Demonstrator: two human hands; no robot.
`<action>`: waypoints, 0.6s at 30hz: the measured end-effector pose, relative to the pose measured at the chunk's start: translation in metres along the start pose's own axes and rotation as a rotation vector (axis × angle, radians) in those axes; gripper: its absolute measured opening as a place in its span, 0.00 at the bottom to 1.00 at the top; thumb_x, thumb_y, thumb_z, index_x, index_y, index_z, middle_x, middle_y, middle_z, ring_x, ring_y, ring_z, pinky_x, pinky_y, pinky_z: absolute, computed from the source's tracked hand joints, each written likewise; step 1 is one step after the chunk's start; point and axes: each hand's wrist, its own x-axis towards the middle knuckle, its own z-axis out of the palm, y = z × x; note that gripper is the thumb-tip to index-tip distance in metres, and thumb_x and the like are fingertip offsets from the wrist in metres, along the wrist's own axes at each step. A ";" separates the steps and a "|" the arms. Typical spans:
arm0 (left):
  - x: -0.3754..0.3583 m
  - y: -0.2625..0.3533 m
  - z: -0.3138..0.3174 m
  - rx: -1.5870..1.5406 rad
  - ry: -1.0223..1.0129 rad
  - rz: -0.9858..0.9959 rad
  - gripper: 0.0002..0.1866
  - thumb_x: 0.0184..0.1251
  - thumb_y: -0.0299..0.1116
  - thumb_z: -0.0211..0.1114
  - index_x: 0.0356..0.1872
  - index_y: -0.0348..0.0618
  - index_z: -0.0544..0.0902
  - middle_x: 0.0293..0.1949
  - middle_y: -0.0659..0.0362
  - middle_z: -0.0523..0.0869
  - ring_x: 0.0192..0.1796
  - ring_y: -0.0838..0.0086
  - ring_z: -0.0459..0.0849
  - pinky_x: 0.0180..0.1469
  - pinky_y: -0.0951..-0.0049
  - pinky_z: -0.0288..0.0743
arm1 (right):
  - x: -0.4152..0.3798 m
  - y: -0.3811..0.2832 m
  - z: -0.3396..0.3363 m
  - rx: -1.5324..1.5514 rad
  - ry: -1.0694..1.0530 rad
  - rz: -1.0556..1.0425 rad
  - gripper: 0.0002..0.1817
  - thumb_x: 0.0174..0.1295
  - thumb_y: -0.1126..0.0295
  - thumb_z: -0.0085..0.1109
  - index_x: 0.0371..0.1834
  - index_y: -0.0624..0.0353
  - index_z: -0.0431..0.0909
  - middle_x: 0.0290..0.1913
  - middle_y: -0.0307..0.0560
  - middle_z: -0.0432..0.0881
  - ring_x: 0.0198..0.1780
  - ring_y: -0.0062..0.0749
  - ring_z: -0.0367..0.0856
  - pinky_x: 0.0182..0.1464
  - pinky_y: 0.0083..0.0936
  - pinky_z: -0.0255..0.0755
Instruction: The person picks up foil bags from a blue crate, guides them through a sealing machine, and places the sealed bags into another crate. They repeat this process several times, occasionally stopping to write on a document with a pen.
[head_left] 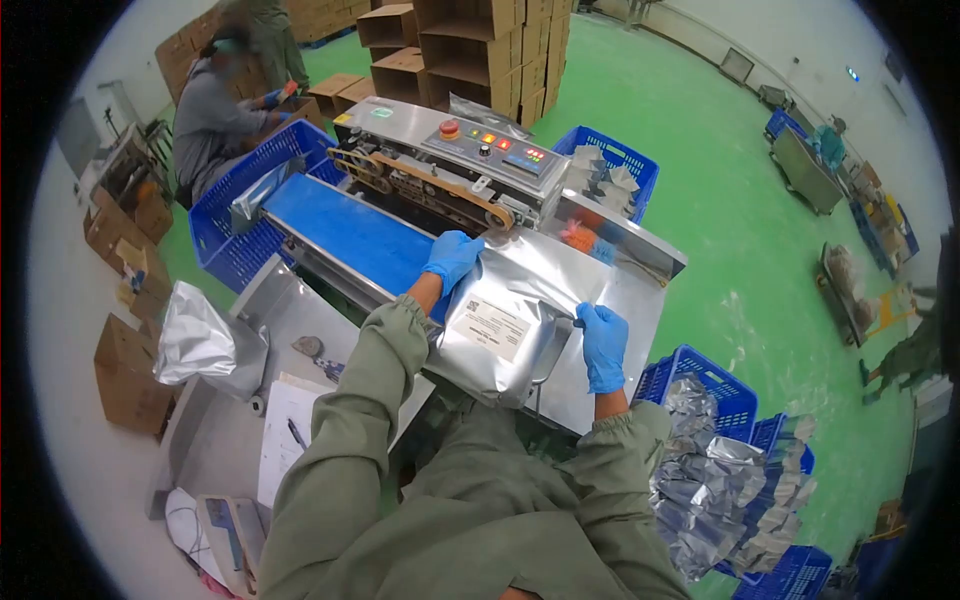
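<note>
A full silver foil bag (pixel 500 325) with a white printed label lies in front of me at a band sealing machine (pixel 440 160). My left hand (pixel 455 262), in a blue glove, is closed on the bag's upper left corner, near the sealer's orange belt. On the other side, my gloved right hand (pixel 603 345) pinches the upper right corner. The bag's flat top edge is stretched between both hands, close to the machine's front. A blue conveyor belt (pixel 345 235) runs off to the left of the sealing head.
Another foil bag (pixel 208 345) stands on the steel table at left, near papers (pixel 288 430) with a pen. Blue crates (pixel 715 390) of foil bags stand at right. A blue crate (pixel 225 225) sits at the belt's end, near a seated person (pixel 215 125). Cartons (pixel 480 50) are stacked behind.
</note>
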 end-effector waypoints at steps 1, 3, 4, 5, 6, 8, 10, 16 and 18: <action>0.008 -0.006 -0.005 0.015 -0.004 0.037 0.18 0.57 0.43 0.61 0.21 0.36 0.83 0.18 0.52 0.82 0.22 0.66 0.80 0.29 0.68 0.72 | 0.002 -0.005 0.007 0.018 -0.037 -0.003 0.16 0.55 0.63 0.58 0.21 0.68 0.80 0.20 0.46 0.80 0.24 0.24 0.75 0.30 0.22 0.67; 0.019 -0.016 -0.017 0.035 -0.058 0.012 0.22 0.58 0.47 0.56 0.22 0.36 0.84 0.25 0.45 0.83 0.30 0.55 0.83 0.36 0.62 0.73 | 0.009 -0.008 0.019 0.053 -0.062 -0.005 0.16 0.55 0.63 0.58 0.22 0.69 0.81 0.21 0.47 0.81 0.25 0.24 0.76 0.31 0.22 0.68; 0.023 -0.019 -0.025 0.073 -0.047 0.012 0.22 0.58 0.48 0.56 0.23 0.36 0.84 0.26 0.45 0.83 0.31 0.55 0.83 0.36 0.62 0.73 | 0.015 -0.004 0.027 0.090 -0.133 0.014 0.16 0.54 0.63 0.58 0.24 0.69 0.82 0.22 0.47 0.81 0.25 0.24 0.76 0.32 0.22 0.69; 0.027 -0.022 -0.034 0.111 -0.036 0.011 0.22 0.59 0.48 0.55 0.23 0.37 0.84 0.26 0.45 0.83 0.31 0.55 0.83 0.36 0.62 0.73 | 0.021 -0.001 0.034 0.128 -0.206 0.032 0.16 0.54 0.63 0.58 0.25 0.69 0.82 0.22 0.47 0.82 0.26 0.25 0.77 0.32 0.21 0.69; 0.033 -0.034 -0.041 0.136 -0.035 0.015 0.23 0.59 0.49 0.55 0.26 0.37 0.84 0.26 0.46 0.83 0.31 0.54 0.83 0.37 0.62 0.73 | 0.020 -0.009 0.038 0.083 -0.235 0.025 0.16 0.53 0.63 0.58 0.25 0.69 0.82 0.22 0.47 0.82 0.25 0.25 0.77 0.31 0.22 0.69; 0.022 -0.026 -0.062 0.198 0.048 0.013 0.22 0.60 0.48 0.55 0.28 0.37 0.84 0.25 0.47 0.83 0.31 0.56 0.83 0.38 0.63 0.73 | 0.027 -0.001 0.058 0.118 -0.251 0.037 0.16 0.53 0.62 0.59 0.25 0.69 0.82 0.22 0.46 0.82 0.24 0.25 0.77 0.30 0.23 0.69; 0.001 0.003 -0.081 0.271 0.124 0.016 0.22 0.62 0.48 0.54 0.29 0.37 0.84 0.25 0.48 0.83 0.31 0.58 0.83 0.39 0.64 0.74 | 0.029 0.002 0.086 0.272 -0.242 0.107 0.16 0.51 0.62 0.58 0.21 0.66 0.82 0.20 0.47 0.81 0.22 0.28 0.77 0.27 0.27 0.69; -0.088 0.085 -0.078 0.024 0.249 0.296 0.12 0.65 0.36 0.60 0.40 0.38 0.83 0.39 0.54 0.83 0.41 0.73 0.80 0.47 0.75 0.72 | 0.033 0.021 0.143 0.130 -0.214 -0.283 0.12 0.52 0.64 0.54 0.25 0.62 0.81 0.25 0.53 0.82 0.26 0.43 0.80 0.30 0.34 0.72; -0.120 0.103 -0.064 -0.020 0.074 0.338 0.10 0.66 0.31 0.59 0.42 0.36 0.83 0.41 0.55 0.83 0.44 0.74 0.80 0.48 0.75 0.72 | 0.022 0.030 0.126 0.156 -0.145 -0.508 0.10 0.53 0.63 0.55 0.26 0.58 0.81 0.26 0.50 0.81 0.29 0.44 0.80 0.33 0.36 0.72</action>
